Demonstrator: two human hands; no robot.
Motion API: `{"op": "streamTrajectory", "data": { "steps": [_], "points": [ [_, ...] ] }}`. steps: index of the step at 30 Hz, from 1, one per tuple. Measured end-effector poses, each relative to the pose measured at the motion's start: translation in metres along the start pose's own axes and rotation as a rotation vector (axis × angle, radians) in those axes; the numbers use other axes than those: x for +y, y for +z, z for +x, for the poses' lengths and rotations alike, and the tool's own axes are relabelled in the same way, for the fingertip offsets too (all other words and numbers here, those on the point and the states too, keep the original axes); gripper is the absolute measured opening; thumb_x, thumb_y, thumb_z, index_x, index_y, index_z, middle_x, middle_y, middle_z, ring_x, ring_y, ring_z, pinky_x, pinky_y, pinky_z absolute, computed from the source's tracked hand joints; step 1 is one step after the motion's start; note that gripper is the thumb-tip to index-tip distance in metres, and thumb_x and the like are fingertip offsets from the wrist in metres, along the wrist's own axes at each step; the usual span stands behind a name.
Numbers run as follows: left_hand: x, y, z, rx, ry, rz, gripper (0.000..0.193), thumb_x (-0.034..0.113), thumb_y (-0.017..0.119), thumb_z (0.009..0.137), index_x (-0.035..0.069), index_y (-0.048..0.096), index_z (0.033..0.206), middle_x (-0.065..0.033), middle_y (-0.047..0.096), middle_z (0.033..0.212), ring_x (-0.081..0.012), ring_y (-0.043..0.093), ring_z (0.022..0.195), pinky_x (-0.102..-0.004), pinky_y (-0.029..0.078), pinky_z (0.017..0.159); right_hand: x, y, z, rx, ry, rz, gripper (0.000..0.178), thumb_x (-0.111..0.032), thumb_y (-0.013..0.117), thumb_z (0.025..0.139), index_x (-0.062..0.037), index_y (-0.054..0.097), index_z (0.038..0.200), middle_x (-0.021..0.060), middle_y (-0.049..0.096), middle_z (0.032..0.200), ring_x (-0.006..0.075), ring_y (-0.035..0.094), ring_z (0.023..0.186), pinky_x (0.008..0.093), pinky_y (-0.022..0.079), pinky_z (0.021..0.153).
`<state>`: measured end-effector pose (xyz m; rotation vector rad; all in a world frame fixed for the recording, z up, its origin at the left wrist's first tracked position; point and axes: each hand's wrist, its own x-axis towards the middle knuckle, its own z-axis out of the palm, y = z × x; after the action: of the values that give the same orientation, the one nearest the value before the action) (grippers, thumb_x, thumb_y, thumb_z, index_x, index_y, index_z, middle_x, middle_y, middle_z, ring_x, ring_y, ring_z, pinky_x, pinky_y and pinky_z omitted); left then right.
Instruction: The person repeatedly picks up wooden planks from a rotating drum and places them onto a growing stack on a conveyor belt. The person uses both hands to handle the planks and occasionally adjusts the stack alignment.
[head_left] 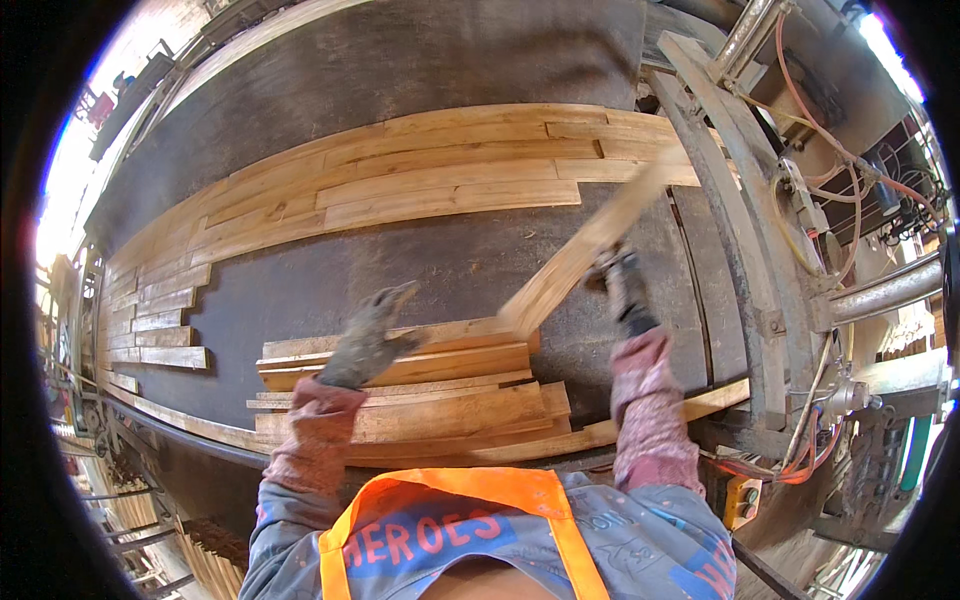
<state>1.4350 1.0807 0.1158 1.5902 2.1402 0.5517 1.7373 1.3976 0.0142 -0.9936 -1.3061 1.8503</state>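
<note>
From here I see right hand gripping plank, long axis near-left to far-right; left hand, fingers spread, farther off, over stack.

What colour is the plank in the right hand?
The plank is light yellowish brown, somewhat blurred; the head view shows it.

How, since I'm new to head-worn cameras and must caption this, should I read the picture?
There is no robot: a fisheye camera on a person's head looks down, so straight edges bend. The gloved right hand grips a wooden board, slanting and blurred. The gloved left hand, thumb and fingers apart, is over the nearer planks; whether it touches them is unclear. Farther off on the dark table, rows of planks lie side by side. A grey frame stands at right.
</note>
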Motion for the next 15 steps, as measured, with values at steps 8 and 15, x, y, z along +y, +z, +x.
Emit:
{"op": "streamTrajectory", "data": {
  "steps": [8,15],
  "points": [
    [-0.07,-0.013,-0.051,-0.184,-0.078,0.224,0.098,0.035,0.092,0.067,0.014,0.048,0.152,-0.0119,0.049,0.155,-0.039,0.039,0.145,-0.0529,0.029,0.119,0.004,-0.149,0.165,0.767,-0.178,-0.037,0.025,-0.032,0.067,0.1,-0.0064,0.07,0.102,0.0079,0.075,0.085,0.0215,0.072,0.067,0.0354,0.059,0.057],
    [-0.071,-0.009,-0.042,-0.31,-0.129,0.359,0.084,0.031,0.093,0.065,0.018,0.058,0.141,-0.0133,0.062,0.131,-0.0383,0.053,0.125,-0.0515,0.041,0.107,-0.023,-0.166,0.196,0.384,0.492,-0.835,0.034,-0.047,0.054,0.103,-0.0149,0.066,0.109,0.0084,0.075,0.085,0.0232,0.07,0.063,0.0392,0.053,0.05]
  ]
}}
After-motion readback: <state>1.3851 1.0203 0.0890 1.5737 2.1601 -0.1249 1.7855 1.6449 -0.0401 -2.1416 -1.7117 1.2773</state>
